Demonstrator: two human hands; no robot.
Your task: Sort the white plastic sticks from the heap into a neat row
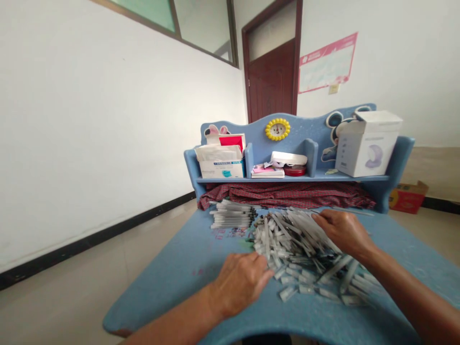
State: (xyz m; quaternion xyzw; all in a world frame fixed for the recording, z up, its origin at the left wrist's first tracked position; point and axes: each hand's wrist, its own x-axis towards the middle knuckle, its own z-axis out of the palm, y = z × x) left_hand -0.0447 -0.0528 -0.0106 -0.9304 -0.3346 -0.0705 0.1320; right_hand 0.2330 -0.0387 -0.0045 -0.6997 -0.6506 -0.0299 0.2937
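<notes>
My left hand (244, 278) is closed, its fingers curled at the near left edge of a loose heap of clear caps (289, 292); whatever it holds is hidden. My right hand (343, 232) hovers at the far right side of the pile, thumb and fingers pinched together. A thin dark line shows by its fingertips, too blurred to name. Between the hands lies a jumbled pile of whitish, translucent pen-like sticks (298, 227), some with dark ends. To the left, similar sticks form a neat stack (232, 215), dark tips facing right.
The blue table (172, 282) carries a shelf (223, 180) at its back. On it stand an opened mask box (221, 160), a red round tin (295, 170) and a white carton (370, 146). A checked cloth (283, 194) lies beneath. A red box (408, 197) is on the floor.
</notes>
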